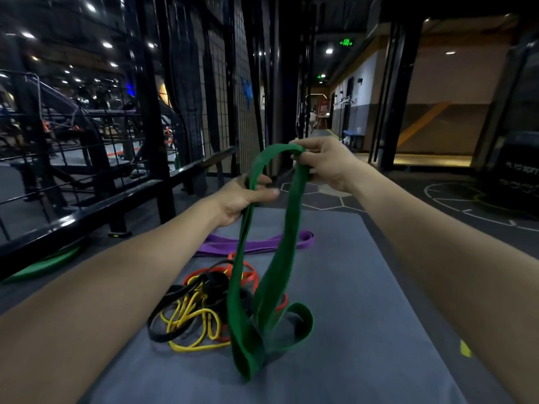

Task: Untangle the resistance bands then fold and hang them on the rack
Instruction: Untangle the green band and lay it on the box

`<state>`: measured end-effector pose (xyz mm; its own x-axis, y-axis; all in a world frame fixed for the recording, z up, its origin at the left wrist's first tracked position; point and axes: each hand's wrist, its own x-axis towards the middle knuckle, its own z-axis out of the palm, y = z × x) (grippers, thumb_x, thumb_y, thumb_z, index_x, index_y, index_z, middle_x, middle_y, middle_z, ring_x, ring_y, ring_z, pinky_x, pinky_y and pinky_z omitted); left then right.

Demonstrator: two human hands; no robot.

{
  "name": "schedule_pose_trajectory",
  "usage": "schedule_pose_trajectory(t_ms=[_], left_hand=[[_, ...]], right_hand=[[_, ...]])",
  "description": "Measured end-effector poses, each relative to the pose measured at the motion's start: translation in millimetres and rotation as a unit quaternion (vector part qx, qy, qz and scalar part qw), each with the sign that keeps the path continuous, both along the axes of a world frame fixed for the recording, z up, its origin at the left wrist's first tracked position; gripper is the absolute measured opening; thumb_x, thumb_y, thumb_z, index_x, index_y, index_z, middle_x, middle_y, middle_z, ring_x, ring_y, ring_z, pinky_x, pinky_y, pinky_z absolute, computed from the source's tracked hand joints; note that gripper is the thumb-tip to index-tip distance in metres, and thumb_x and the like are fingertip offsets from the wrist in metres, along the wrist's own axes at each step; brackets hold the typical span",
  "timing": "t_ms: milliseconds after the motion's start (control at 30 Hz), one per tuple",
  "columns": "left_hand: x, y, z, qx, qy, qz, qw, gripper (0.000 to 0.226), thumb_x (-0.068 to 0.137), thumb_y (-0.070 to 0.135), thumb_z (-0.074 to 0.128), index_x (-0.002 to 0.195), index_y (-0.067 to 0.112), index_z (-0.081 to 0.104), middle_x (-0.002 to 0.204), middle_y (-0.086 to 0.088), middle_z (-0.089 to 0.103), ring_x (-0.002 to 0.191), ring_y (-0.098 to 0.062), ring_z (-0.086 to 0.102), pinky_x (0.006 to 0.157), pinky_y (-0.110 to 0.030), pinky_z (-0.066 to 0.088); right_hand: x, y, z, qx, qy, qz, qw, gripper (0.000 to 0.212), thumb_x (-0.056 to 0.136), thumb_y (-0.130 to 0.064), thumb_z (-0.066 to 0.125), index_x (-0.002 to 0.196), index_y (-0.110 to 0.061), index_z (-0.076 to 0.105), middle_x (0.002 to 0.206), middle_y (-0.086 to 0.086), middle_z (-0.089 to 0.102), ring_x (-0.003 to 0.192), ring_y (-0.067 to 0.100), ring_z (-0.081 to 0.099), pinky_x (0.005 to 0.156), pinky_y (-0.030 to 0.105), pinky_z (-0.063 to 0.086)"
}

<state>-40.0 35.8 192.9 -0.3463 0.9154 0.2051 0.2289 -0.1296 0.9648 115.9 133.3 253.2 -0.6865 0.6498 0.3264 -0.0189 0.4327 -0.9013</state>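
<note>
The person holds the green resistance band [264, 287] up with both hands above a grey mat [364, 287]. The left hand [245, 196] grips one run of the band with fingers and thumb curled round it. The right hand [323, 164] pinches the top of the band's arch, fingers curled over the strap, slightly higher and further from the camera than the left hand. From these two grips the band hangs in long loops, and its lower folds rest on the mat at centre frame.

A tangle of thinner bands lies on the mat just left of the green loops: a yellow band [189, 325], a black band [166, 313] and an orange-red band [248, 275], all crossing one another. The green loops overlap the right edge of this tangle. A purple band [256, 243] lies flat on the mat beyond the tangle, apart from it.

A black metal rail [87, 211] and wire mesh panels [227, 97] stand to the left of the mat. A second green strap [43, 265] lies on the floor below the rail.
</note>
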Motion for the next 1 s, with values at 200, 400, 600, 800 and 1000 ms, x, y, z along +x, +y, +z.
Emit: schedule_pose_trajectory(t_ms=[200,400,600,800,1000], left_hand=[[25.3,21.1,-0.8,0.042,-0.018,-0.011,0.999,0.019,0.079,0.004,0.069,0.091,0.013,0.059,0.086,0.002,0.063,0.081,-0.008,0.06,0.076,-0.016,0.048],[55.0,43.5,-2.7,0.007,-0.001,-0.073,0.997,0.024,0.076,0.003,0.072,0.097,0.012,0.064,0.091,0.002,0.067,0.091,-0.014,0.062,0.082,-0.02,0.046],[83.2,59.8,-16.0,0.001,0.002,-0.076,0.997,0.071,0.048,0.02,0.089,0.11,0.02,0.056,0.096,0.003,0.064,0.09,-0.012,0.061,0.08,-0.027,0.053],[96.4,65.8,-52.3,-0.041,0.09,-0.022,0.995,0.093,0.057,0.014,0.089,0.13,0.018,0.032,0.109,0.005,0.055,0.106,-0.015,0.055,0.09,-0.029,0.046],[87.5,66.1,-70.6,-0.084,0.113,-0.042,0.989,0.064,0.076,-0.008,0.06,0.131,0.018,0.04,0.096,-0.001,0.061,0.085,-0.015,0.06,0.07,-0.023,0.053]], right_hand=[[4.7,0.3,-12.7,0.057,-0.011,-0.042,0.997,0.044,0.094,0.003,0.044,0.132,-0.017,0.05,0.093,0.015,0.057,0.081,0.027,0.057,0.08,0.045,0.055],[14.5,4.6,-6.7,0.133,-0.042,-0.089,0.986,0.045,0.096,0.0,0.041,0.135,-0.02,0.048,0.103,0.003,0.061,0.071,0.009,0.056,0.063,0.019,0.048],[27.9,16.8,-4.0,0.075,0.021,-0.171,0.982,0.043,0.097,0.003,0.035,0.135,-0.014,0.049,0.107,-0.002,0.049,0.067,0.001,0.052,0.076,0.021,0.053],[43.4,33.9,-1.7,-0.002,0.08,-0.236,0.968,0.041,0.097,0.001,0.035,0.127,-0.017,0.055,0.106,0.01,0.06,0.073,0.023,0.056,0.081,0.05,0.054],[55.7,42.1,-7.8,0.02,0.062,-0.262,0.963,0.042,0.096,0.001,0.036,0.13,-0.016,0.054,0.115,0.01,0.061,0.085,0.028,0.06,0.086,0.054,0.053]])
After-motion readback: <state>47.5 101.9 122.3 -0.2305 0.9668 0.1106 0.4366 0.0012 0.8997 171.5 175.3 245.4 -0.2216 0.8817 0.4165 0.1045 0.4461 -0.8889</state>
